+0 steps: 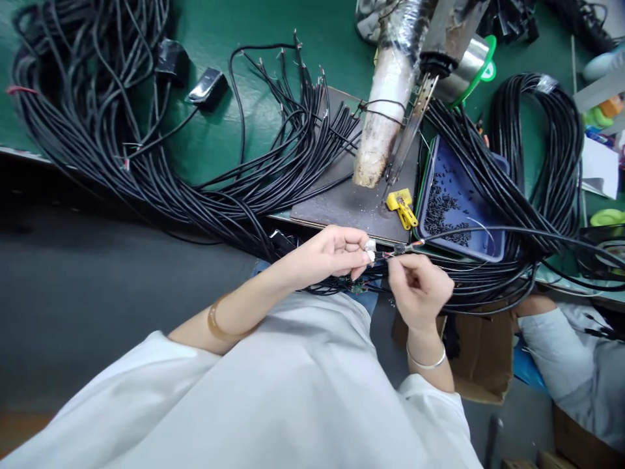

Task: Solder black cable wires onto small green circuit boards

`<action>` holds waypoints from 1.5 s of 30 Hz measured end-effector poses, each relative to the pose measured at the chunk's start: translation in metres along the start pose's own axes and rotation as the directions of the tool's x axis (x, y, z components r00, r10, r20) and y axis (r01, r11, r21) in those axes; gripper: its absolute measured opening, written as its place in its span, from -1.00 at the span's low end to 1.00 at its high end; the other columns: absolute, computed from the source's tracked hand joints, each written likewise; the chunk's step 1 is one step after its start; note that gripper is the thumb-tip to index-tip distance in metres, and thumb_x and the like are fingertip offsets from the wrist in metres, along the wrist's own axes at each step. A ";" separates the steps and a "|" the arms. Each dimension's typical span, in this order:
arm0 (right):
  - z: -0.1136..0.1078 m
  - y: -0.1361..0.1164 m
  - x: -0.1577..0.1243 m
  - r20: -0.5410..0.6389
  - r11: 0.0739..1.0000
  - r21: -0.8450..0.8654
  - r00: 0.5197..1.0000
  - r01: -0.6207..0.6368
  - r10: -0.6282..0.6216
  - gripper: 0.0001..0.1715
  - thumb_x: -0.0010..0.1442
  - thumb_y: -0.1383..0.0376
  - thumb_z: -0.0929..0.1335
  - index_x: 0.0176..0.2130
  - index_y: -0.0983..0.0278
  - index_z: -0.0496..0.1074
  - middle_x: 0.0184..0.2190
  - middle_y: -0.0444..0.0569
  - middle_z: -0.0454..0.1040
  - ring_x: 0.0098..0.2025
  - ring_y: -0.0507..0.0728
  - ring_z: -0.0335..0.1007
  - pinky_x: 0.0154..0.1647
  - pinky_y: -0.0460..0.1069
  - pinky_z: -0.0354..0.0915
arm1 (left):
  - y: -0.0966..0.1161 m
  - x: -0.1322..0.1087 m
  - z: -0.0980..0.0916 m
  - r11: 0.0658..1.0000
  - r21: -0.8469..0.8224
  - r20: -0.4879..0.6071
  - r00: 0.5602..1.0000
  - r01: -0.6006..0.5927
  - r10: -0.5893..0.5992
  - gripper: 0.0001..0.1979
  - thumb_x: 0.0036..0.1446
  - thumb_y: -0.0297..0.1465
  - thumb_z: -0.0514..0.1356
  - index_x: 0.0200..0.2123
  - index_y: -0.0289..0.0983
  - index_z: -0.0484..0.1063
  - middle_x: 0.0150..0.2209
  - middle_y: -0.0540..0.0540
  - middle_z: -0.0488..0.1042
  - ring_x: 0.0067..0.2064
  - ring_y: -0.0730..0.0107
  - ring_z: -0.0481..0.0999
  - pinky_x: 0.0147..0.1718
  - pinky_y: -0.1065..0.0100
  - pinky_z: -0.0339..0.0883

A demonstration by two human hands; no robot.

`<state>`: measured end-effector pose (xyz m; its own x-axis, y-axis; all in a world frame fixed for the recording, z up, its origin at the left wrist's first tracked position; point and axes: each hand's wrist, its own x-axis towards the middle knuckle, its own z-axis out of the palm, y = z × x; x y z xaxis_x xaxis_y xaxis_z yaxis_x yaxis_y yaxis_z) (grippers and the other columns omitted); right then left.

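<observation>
My left hand [336, 253] is closed in a pinch on a small white part [370, 246] at the stripped end of a black cable [488, 229]. My right hand [418, 285] is also closed, its fingertips gripping the same cable end just right of the left. The cable runs off to the right over a blue tray [492, 249]. Both hands hover just in front of the green bench's edge, below a dark metal plate [342, 202].
A large bundle of black cables [146, 163] sprawls across the green bench at left. A second coil [537, 150] lies at right. A wrapped machine column [390, 98] and yellow clip [403, 207] stand over the plate. Another person's sleeve [556, 345] is at right, by a cardboard box [481, 365].
</observation>
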<state>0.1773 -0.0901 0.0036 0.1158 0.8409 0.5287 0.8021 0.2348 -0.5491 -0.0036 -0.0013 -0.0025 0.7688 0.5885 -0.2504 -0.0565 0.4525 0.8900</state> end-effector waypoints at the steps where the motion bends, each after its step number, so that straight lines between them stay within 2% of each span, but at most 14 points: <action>1: -0.008 0.002 0.003 -0.097 0.997 0.050 0.993 -0.062 0.067 -0.82 0.32 0.30 0.33 -0.36 0.17 0.43 -0.59 -0.21 0.36 -0.63 -0.03 0.22 -0.59 -0.05 0.16 | 0.000 -0.001 0.000 0.999 0.032 -0.030 0.999 -0.019 0.020 -0.70 0.20 -0.22 0.27 -0.41 -0.32 0.36 -0.58 0.05 0.38 -0.60 0.66 0.14 -0.61 0.52 -0.05; 3: -0.031 0.014 0.011 -0.284 0.976 0.105 0.935 -0.189 0.211 -0.82 0.34 0.28 0.30 -0.32 0.17 0.45 -0.57 -0.18 0.37 -0.63 -0.01 0.20 -0.61 -0.04 0.12 | 0.000 -0.002 -0.001 0.996 0.079 -0.090 0.994 -0.051 0.058 -0.72 0.24 -0.24 0.24 -0.39 -0.33 0.38 -0.59 0.07 0.34 -0.57 0.64 0.17 -0.57 0.52 0.00; 4: -0.044 0.024 0.017 -0.250 0.971 0.037 0.938 -0.237 0.239 -0.84 0.34 0.25 0.32 -0.28 0.18 0.49 -0.56 -0.17 0.38 -0.62 0.01 0.21 -0.59 -0.03 0.12 | -0.002 -0.002 -0.001 0.994 0.089 -0.104 0.992 -0.061 0.070 -0.73 0.25 -0.24 0.23 -0.38 -0.33 0.39 -0.59 0.08 0.31 -0.56 0.63 0.17 -0.56 0.52 0.01; 5: -0.056 0.037 0.024 -0.136 0.961 -0.099 0.960 -0.260 0.246 -0.85 0.32 0.22 0.35 -0.24 0.19 0.52 -0.55 -0.14 0.42 -0.58 0.05 0.28 -0.55 -0.01 0.16 | -0.004 -0.001 -0.001 0.993 0.093 -0.105 0.991 -0.070 0.080 -0.74 0.26 -0.24 0.22 -0.36 -0.33 0.40 -0.59 0.09 0.30 -0.56 0.62 0.16 -0.55 0.51 0.03; 8: -0.080 0.080 0.046 0.076 0.849 -0.517 0.982 -0.107 0.171 -0.78 0.32 0.16 0.36 -0.19 0.19 0.58 -0.28 0.02 0.60 -0.34 0.18 0.48 -0.31 0.08 0.32 | -0.011 0.005 0.000 0.984 0.128 -0.129 0.982 -0.122 0.139 -0.76 0.23 -0.26 0.25 -0.35 -0.34 0.44 -0.51 0.06 0.33 -0.49 0.60 0.23 -0.47 0.50 0.11; 11: -0.082 0.112 0.068 0.184 0.843 -0.537 0.974 -0.013 0.132 -0.76 0.33 0.20 0.34 -0.10 0.19 0.58 -0.15 0.05 0.62 -0.15 0.26 0.54 -0.16 0.13 0.37 | -0.017 0.013 0.001 0.973 0.165 -0.173 0.966 -0.162 0.190 -0.74 0.18 -0.25 0.30 -0.38 -0.35 0.46 -0.40 0.00 0.43 -0.37 0.55 0.36 -0.32 0.48 0.23; 14: -0.074 0.127 0.084 0.272 0.845 -0.534 0.952 0.029 0.140 -0.76 0.30 0.23 0.35 -0.11 0.20 0.59 -0.13 0.04 0.62 -0.14 0.26 0.55 -0.13 0.13 0.38 | -0.019 0.019 0.001 0.965 0.196 -0.194 0.957 -0.176 0.214 -0.72 0.13 -0.23 0.35 -0.40 -0.35 0.47 -0.38 0.00 0.45 -0.31 0.49 0.39 -0.23 0.45 0.27; 22: -0.075 0.143 0.090 0.349 0.815 -0.577 0.919 0.056 0.184 -0.80 0.30 0.18 0.34 -0.22 0.22 0.52 -0.24 0.03 0.57 -0.21 0.22 0.50 -0.19 0.09 0.33 | -0.017 0.016 -0.001 0.926 0.314 -0.131 0.956 -0.209 0.261 -0.73 0.19 -0.24 0.28 -0.41 -0.34 0.44 -0.42 0.03 0.37 -0.34 0.50 0.33 -0.29 0.46 0.21; 27: -0.077 0.142 0.085 0.345 0.841 -0.537 0.927 0.066 0.148 -0.80 0.30 0.17 0.32 -0.23 0.23 0.48 -0.26 0.04 0.55 -0.22 0.21 0.46 -0.20 0.07 0.30 | -0.019 0.010 0.001 0.866 0.438 -0.206 0.911 -0.241 0.357 -0.83 0.25 -0.31 0.20 -0.31 -0.30 0.40 -0.48 0.08 0.33 -0.42 0.53 0.28 -0.34 0.49 0.19; 32: -0.084 0.130 0.084 0.324 0.884 -0.448 0.896 -0.136 0.302 -0.77 0.26 0.10 0.38 -0.22 0.21 0.49 -0.34 -0.06 0.55 -0.42 0.10 0.39 -0.34 0.01 0.26 | -0.018 0.005 0.005 0.786 0.559 -0.233 0.859 -0.265 0.455 -0.80 0.28 -0.32 0.18 -0.32 -0.33 0.49 -0.39 0.00 0.49 -0.37 0.51 0.37 -0.30 0.45 0.19; 34: -0.088 0.126 0.084 0.322 0.876 -0.446 0.880 -0.184 0.349 -0.78 0.24 0.12 0.40 -0.25 0.22 0.51 -0.37 -0.07 0.56 -0.46 0.08 0.38 -0.37 0.00 0.25 | -0.016 0.005 0.008 0.794 0.552 -0.233 0.867 -0.255 0.440 -0.75 0.29 -0.31 0.18 -0.40 -0.33 0.46 -0.46 0.02 0.45 -0.42 0.52 0.33 -0.35 0.45 0.16; 37: -0.091 0.124 0.083 0.377 0.900 -0.412 0.871 -0.146 0.314 -0.79 0.21 0.14 0.41 -0.26 0.23 0.54 -0.34 -0.06 0.58 -0.43 0.08 0.40 -0.37 -0.01 0.26 | -0.013 0.007 0.009 0.847 0.481 -0.219 0.904 -0.227 0.367 -0.66 0.30 -0.28 0.15 -0.51 -0.31 0.33 -0.59 0.06 0.31 -0.50 0.55 0.26 -0.43 0.45 0.11; 42: -0.090 0.132 0.084 0.422 0.908 -0.418 0.880 -0.022 0.216 -0.81 0.19 0.15 0.43 -0.28 0.23 0.55 -0.33 -0.05 0.59 -0.43 0.08 0.38 -0.36 0.01 0.26 | -0.008 0.010 0.007 0.949 0.256 -0.156 0.961 -0.185 0.230 -0.66 0.27 -0.26 0.17 -0.52 -0.29 0.27 -0.63 0.07 0.27 -0.56 0.58 0.22 -0.49 0.47 0.11; 45: -0.088 0.137 0.088 0.440 0.904 -0.425 0.863 -0.046 0.250 -0.86 0.15 0.19 0.46 -0.29 0.21 0.56 -0.35 -0.07 0.59 -0.42 0.08 0.41 -0.36 -0.01 0.25 | -0.006 0.011 0.006 0.971 0.173 -0.130 0.973 -0.166 0.190 -0.69 0.23 -0.25 0.21 -0.48 -0.31 0.32 -0.64 0.08 0.26 -0.57 0.60 0.22 -0.50 0.47 0.10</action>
<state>0.3487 -0.0267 0.0322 0.0431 0.9985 0.0342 0.9689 -0.0334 -0.2453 0.0089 -0.0014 -0.0081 0.6548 0.7455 -0.1243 -0.0726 0.2257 0.9715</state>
